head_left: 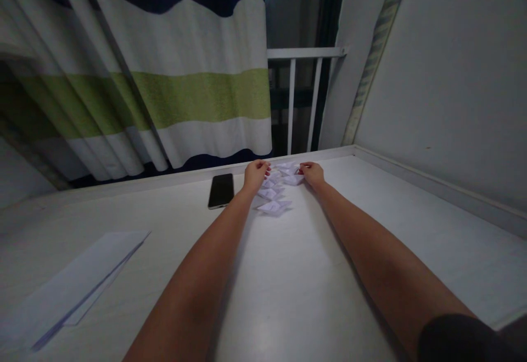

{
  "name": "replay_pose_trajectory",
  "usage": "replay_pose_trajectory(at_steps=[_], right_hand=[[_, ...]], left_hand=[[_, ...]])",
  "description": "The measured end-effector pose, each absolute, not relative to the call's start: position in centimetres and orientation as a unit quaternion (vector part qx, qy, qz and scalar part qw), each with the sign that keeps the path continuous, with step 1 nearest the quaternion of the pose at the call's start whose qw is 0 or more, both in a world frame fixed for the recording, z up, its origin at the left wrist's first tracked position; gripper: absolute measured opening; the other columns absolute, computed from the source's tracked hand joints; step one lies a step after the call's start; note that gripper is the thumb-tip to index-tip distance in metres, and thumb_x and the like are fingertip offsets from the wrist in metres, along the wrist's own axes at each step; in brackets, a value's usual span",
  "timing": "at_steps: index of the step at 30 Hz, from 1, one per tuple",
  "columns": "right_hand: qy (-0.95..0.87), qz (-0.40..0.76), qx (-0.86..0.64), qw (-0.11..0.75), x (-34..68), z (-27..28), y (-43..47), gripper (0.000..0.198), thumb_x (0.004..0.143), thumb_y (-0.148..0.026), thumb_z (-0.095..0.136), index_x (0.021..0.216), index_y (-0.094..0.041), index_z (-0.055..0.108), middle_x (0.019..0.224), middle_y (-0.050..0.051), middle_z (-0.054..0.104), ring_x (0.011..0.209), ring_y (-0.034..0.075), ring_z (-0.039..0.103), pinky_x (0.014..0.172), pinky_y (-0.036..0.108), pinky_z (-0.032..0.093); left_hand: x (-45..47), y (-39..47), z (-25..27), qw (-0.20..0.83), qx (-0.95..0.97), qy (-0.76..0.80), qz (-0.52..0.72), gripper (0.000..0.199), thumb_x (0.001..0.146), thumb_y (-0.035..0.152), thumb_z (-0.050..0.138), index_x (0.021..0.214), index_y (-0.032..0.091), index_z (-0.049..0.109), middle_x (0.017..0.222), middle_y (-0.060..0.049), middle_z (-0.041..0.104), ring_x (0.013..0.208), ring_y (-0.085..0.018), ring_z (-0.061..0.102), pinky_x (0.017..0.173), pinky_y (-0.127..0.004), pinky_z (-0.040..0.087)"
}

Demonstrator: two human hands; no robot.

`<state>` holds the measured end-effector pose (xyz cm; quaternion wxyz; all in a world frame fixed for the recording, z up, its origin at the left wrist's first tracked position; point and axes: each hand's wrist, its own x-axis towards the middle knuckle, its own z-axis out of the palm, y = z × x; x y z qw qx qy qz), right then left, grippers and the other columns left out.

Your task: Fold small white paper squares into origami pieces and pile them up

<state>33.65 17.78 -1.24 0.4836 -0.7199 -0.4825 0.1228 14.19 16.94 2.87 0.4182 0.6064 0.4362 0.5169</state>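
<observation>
Several white folded paper boats stand close together in two rows near the far edge of the table. The nearest paper boat (275, 207) is at the front of the left row, with another paper boat (269, 193) just behind it. My left hand (256, 174) is at the left side of the group, its fingers curled and pinched by the far boats; what lies between the fingertips is hidden. On the other side, my right hand (313, 174) pinches the right end of a paper boat (293, 179) in the right row.
A dark phone (221, 190) lies left of my left forearm. Some white paper sheets (88, 274) rest on the near left of the white table (284, 296). A raised rim borders the back and right. Behind are a striped curtain (206, 95) and a white railing (304, 53).
</observation>
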Motion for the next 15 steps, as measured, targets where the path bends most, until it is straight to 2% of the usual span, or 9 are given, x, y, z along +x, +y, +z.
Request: replay_pose_trajectory(at_steps=[4,9,15], right_hand=[[-0.474,0.085,-0.721,0.498,33.9,-1.1,17.6,0.025,0.076,-0.021,0.050,0.092,-0.011,0.066,0.074,0.008,0.069,0.077,0.018,0.064,0.077,0.029,0.045],[-0.456,0.000,-0.691,0.560,34.0,-0.5,16.7,0.022,0.073,-0.022,0.048,0.083,-0.011,0.065,0.083,0.012,0.068,0.080,0.022,0.061,0.078,0.033,0.044],[-0.482,0.047,-0.615,0.623,31.2,0.7,14.8,0.019,0.073,-0.022,0.045,0.078,-0.013,0.061,0.075,0.007,0.065,0.068,0.017,0.059,0.069,0.030,0.046]], left_hand=[[13.7,16.6,3.0,0.413,0.608,0.430,0.525,0.011,0.074,0.019,0.049,0.070,0.013,0.058,0.063,-0.001,0.060,0.049,-0.007,0.052,0.046,-0.017,0.038],[12.9,16.0,3.3,0.399,0.600,0.430,0.544,0.012,0.073,0.019,0.049,0.073,0.013,0.059,0.062,-0.001,0.060,0.048,-0.008,0.051,0.045,-0.018,0.036],[10.8,13.7,3.5,0.394,0.581,0.436,0.564,0.016,0.070,0.012,0.042,0.070,0.013,0.058,0.059,0.001,0.056,0.046,-0.007,0.049,0.043,-0.018,0.032]])
